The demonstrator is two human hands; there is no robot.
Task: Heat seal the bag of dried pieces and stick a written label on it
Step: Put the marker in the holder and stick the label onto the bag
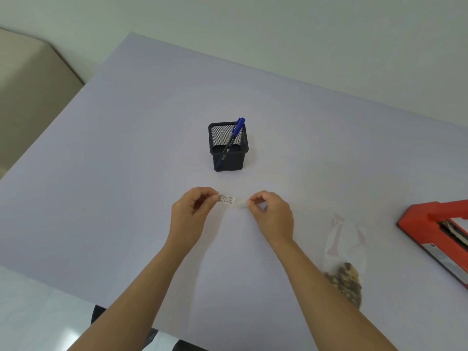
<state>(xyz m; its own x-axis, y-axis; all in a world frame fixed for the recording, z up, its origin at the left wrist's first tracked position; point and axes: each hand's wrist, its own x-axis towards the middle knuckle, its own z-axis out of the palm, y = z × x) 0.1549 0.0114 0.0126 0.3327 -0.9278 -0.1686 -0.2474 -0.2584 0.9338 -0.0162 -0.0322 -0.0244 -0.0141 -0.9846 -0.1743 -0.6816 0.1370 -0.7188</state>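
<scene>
both hands are up over the pale table [131, 153] and working the same small strip. the left hand [191, 214] has thumb and forefinger pinched on one end of the label [227, 199], a little white sticker with dark handwriting on it, too small to read. the right hand [272, 215] pinches the other end, where a pale curl of backing paper [240, 204] bends down from the sticker; whether the two layers are fully apart there i cannot tell. the other fingers of both hands are curled in toward the palms. the label hangs between the two hands, just above the table surface. straight beyond the hands, near but clear of them, stands a black mesh pen holder [228, 148] with a blue marker [231, 140] leaning in it, cap end up and tipped to the right. out past the right forearm lies the bag [347, 239], clear plastic, flat on the table, with the brown dried pieces [345, 281] bunched at the end nearest the person, close by the right forearm. farther right of the right hand, well apart from it at the frame edge, sits the red heat sealer [435, 224], only partly in view.
</scene>
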